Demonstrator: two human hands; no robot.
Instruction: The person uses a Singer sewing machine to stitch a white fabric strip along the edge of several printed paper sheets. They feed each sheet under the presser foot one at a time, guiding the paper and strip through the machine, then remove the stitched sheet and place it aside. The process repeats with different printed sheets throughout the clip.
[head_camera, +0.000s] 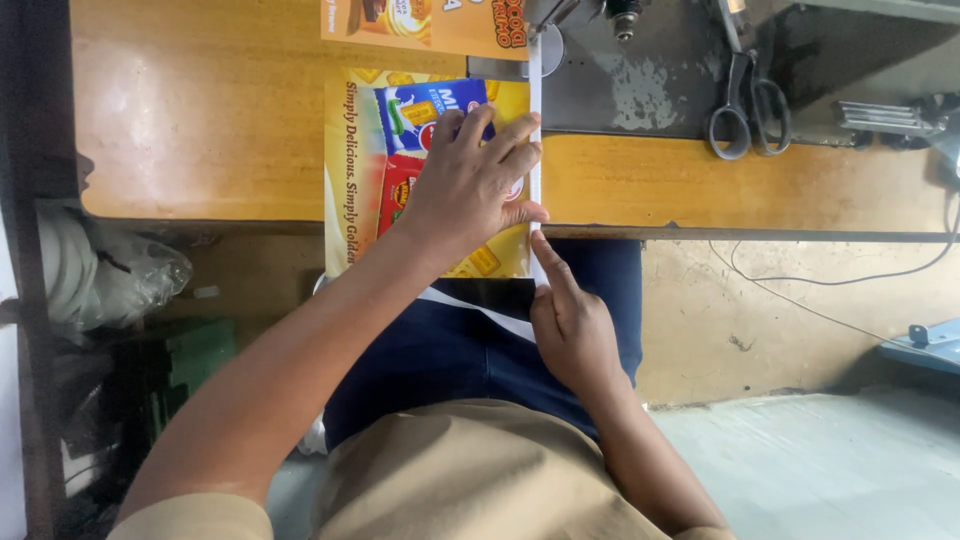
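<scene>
— On the wooden table, where does the printed sheet lie?
— Under the left hand, which presses it flat with fingers spread; its near end hangs over the table edge.
— And the right hand?
— Below the edge, forefinger stretched along the sheet's white strip, holding nothing.
— Anything nearby?
— Scissors lie well apart, on the sewing machine's bed.

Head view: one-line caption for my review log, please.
Left hand flat on a printed yellow sheet, right hand guiding its white edge strip; scissors nearby.
</scene>
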